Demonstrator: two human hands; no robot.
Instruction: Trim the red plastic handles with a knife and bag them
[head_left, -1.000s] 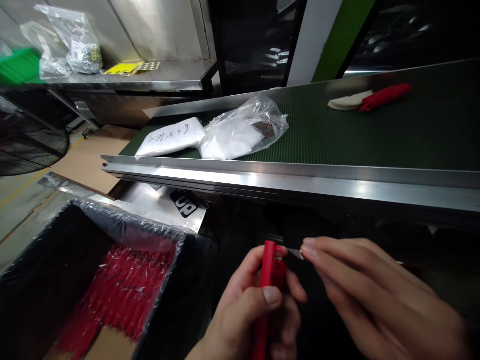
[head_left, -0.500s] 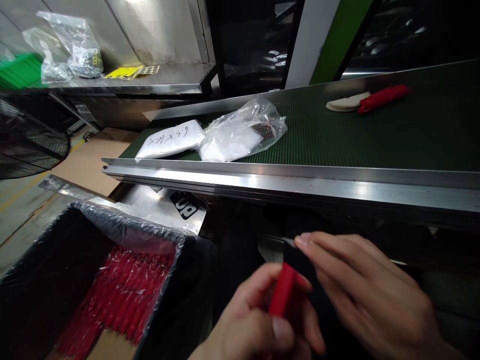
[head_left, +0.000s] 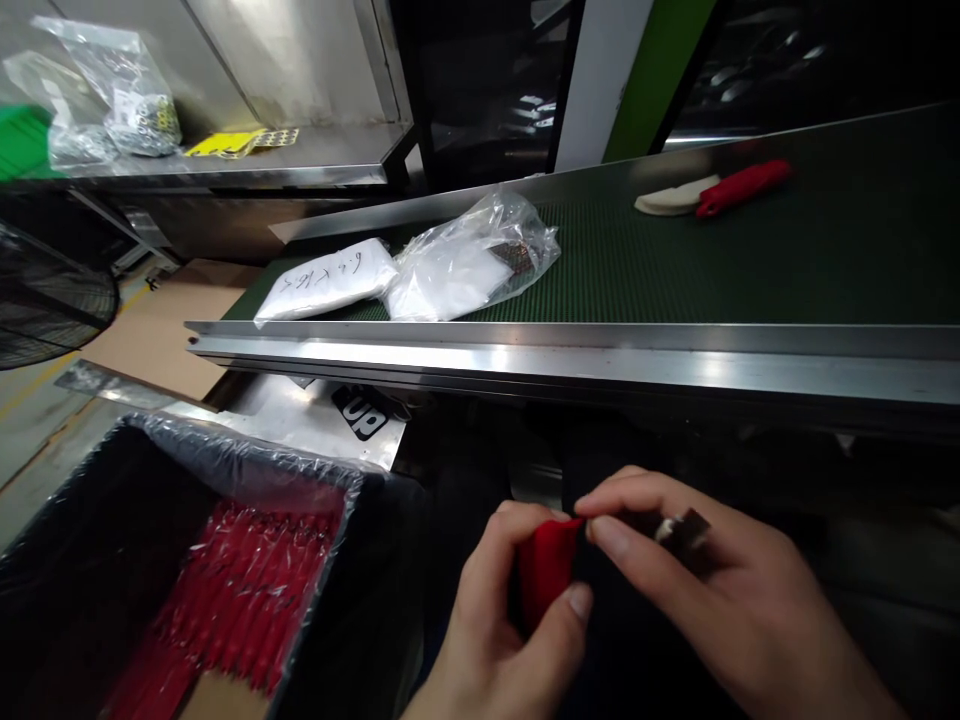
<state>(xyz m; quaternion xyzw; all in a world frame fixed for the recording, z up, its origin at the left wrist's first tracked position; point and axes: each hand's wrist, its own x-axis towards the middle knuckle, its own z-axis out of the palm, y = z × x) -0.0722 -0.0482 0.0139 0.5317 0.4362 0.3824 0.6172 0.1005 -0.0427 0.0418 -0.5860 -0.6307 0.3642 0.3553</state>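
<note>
Right up close, the left hand wraps one red plastic handle, and the right hand pinches its top edge beside a dark strip! Lower left, a plastic-lined black bin packed with red handles. Beyond, on the green conveyor belt: one white packet, one clear bag, one red handle, one cream piece.

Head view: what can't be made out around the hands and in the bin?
All in the head view:
- Red piece in the left hand: full shape hidden by both hands.
- Dark piece at the right hand: blurred, partly hidden by that hand.
- Writing on the white packet: too small to read.
- Red items in the black bin: blurred under clear film.
</note>
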